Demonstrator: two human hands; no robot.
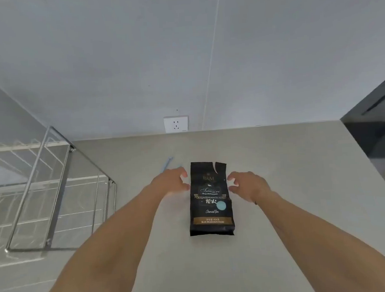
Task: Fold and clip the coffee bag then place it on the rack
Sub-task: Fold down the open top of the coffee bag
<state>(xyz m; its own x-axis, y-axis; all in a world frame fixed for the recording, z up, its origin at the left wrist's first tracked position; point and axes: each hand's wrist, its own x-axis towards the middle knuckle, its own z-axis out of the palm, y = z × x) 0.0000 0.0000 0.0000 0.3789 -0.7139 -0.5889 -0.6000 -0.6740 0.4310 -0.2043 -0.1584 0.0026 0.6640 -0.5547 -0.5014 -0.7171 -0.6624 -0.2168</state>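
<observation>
**Both hands open beside a coffee bag, nothing held yet**

Neither hand gripped anything. The left hand (171,181) and the right hand (245,183) hovered with fingers spread and curled, one on each side of the upper half of a black, glossy foil coffee bag with gold and white lettering (209,203). Fingertips sat just beside the bag's edges; whether they touched it could not be told.

The bag lay flat, face up, on a pale grey countertop (282,230), its torn, notched top edge pointing away from the person. A thin pale-blue plastic clip (167,164) lay just beyond the left hand, to the left of the bag's top. A chrome wire rack (54,188) stood well to the left of the bag. A white wall socket (176,123) sat on the wall beyond the bag.

The bag looked part full: bulky and fairly heavy in its lower half, flat and limp at the top. Its foil would likely be slick and hold a crease, so the empty top corners seemed the best place to pinch for folding. No fold was made yet.
</observation>
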